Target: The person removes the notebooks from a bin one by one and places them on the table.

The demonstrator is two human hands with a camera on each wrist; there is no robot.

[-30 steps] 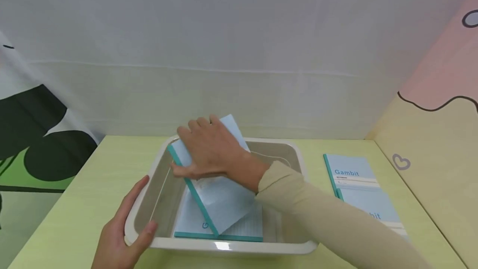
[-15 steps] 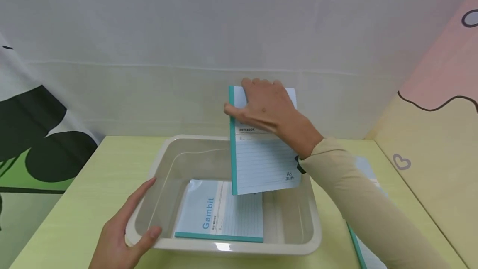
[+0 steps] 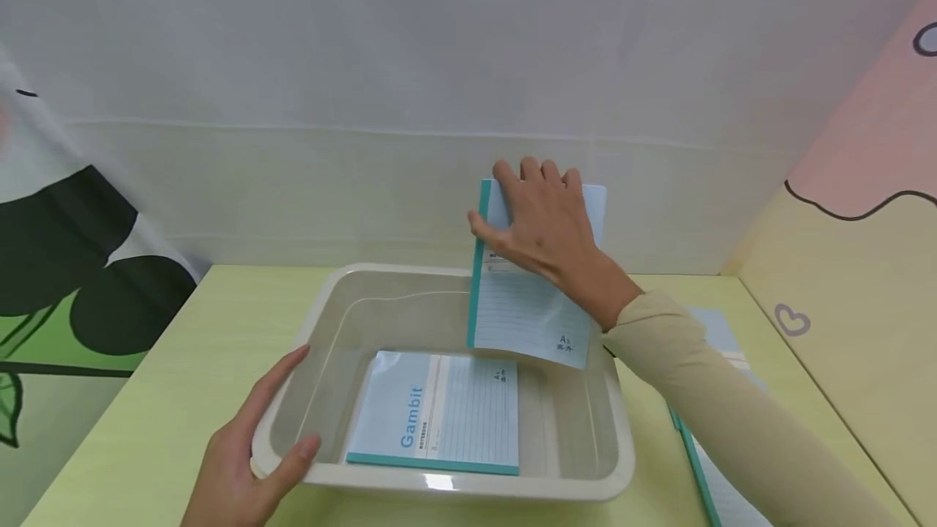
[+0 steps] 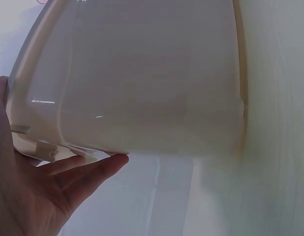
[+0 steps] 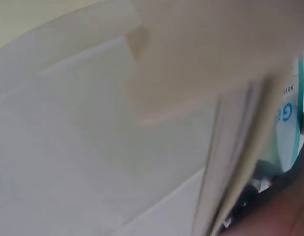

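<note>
A blue notebook [image 3: 530, 311] with a teal spine hangs upright over the back right of a beige plastic tub [image 3: 406, 307]. My right hand [image 3: 549, 226] grips it from its upper part, fingers over the top edge and thumb at the spine side. Part of the held notebook [image 5: 288, 120] appears at the right edge of the right wrist view. A similar notebook [image 3: 432, 413] lies flat on the tub floor, "Gambit" printed on its cover. At the tub's front left, my left hand [image 3: 237, 450] holds the rim between thumb and fingers; the left wrist view shows fingers [image 4: 100, 177] along the outer wall.
More blue notebooks [image 3: 721, 332] lie on the yellow-green table [image 3: 176, 364] to the right, partly covered by my right sleeve [image 3: 717, 397]. A white cloth [image 3: 410, 71] hangs behind the table. A printed panel [image 3: 834, 332] borders the right side.
My right hand has lifted a notebook out of the tub, raising it and turning it upright, then drawn it slightly right. My left hand stays on the rim.
</note>
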